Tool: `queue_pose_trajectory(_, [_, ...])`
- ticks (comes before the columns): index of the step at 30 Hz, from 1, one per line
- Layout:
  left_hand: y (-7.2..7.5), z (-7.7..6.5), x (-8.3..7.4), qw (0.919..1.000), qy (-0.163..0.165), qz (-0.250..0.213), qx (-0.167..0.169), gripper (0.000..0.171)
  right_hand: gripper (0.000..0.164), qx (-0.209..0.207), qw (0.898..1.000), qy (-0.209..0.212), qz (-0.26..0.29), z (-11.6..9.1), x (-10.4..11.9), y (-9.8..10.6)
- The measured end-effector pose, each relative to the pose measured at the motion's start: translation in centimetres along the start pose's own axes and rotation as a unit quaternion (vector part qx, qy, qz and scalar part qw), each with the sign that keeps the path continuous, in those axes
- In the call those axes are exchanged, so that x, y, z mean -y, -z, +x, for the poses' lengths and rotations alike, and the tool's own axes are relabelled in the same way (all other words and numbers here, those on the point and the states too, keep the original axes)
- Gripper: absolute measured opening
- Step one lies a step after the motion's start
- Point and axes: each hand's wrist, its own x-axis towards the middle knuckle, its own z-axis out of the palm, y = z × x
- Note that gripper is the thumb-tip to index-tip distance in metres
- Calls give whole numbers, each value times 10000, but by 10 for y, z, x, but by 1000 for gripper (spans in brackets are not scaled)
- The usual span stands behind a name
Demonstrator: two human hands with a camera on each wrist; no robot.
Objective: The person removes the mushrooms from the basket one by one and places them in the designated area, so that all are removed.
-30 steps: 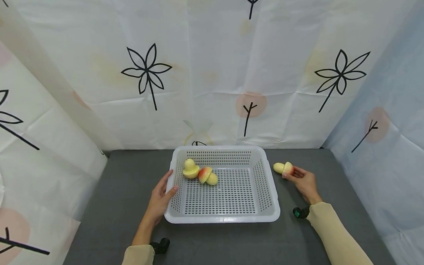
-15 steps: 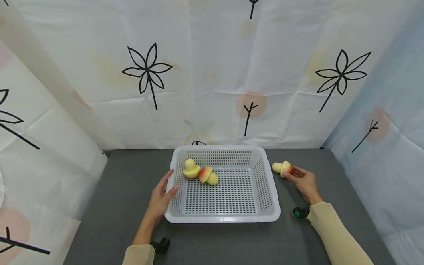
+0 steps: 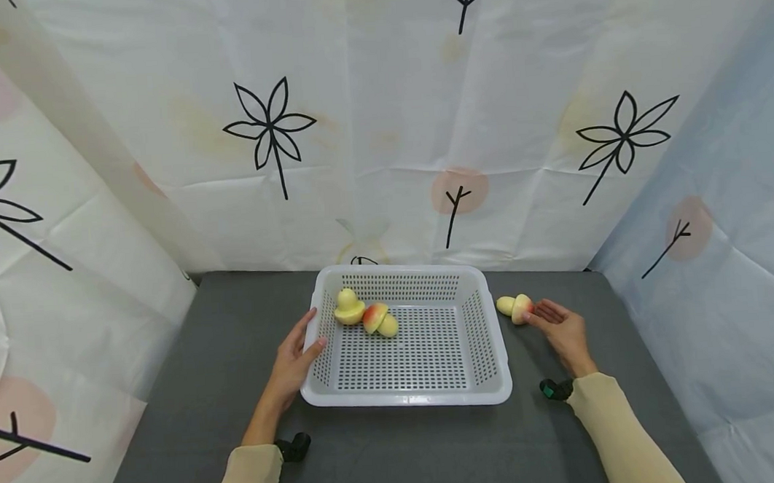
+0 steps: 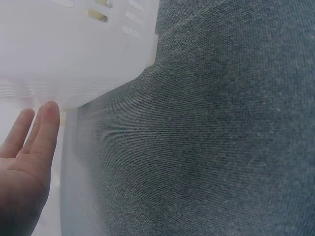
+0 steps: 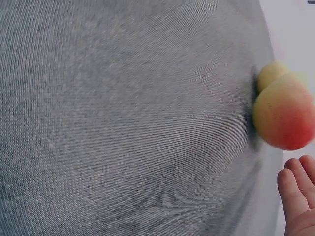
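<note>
A white perforated plastic basket (image 3: 405,401) stands mid-table. My left hand (image 3: 293,363) holds its left rim, thumb over the edge and fingers along the outside; in the left wrist view its fingers (image 4: 47,130) reach up beneath the rim. Inside the basket lie a yellow toy mushroom (image 3: 349,309) and a red-and-yellow toy mushroom (image 3: 374,318). To the right of the basket another red-and-yellow toy mushroom (image 3: 514,308) lies on its side on the table. My right hand (image 3: 565,334) is just right of its cap, fingers relaxed; the right wrist view shows a gap between fingertips and cap (image 5: 288,118).
The table (image 3: 431,458) has a dark grey cloth top. White printed fabric (image 3: 381,125) hangs behind it and on both sides. A black wrist camera (image 3: 555,389) sits by the right sleeve, another (image 3: 294,448) by the left.
My right hand first shifted the toy mushroom slightly left, then let go of it and drew back a little to the right. The left hand and the basket have stayed in place.
</note>
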Motion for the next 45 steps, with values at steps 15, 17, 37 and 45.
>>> queue_pose_trajectory(15, [1, 1, 1, 10000, -25, 63, 50, 67, 80, 318, 9942, 1017, -141, -24, 53, -3])
queue_pose_trajectory(17, [1, 1, 1, 10000, -22, 64, 51, 66, 79, 390, 9920, 1190, -170, -27, 61, -6])
queue_pose_trajectory(37, [2, 1, 2, 9999, -116, -17, 88, 67, 74, 1483, 9635, 2228, -23, -41, 118, -76])
queue_pose_trajectory(45, [1, 1, 2, 10000, -38, -35, 52, 66, 75, 1945, 9601, 2006, -65, -41, 124, -120])
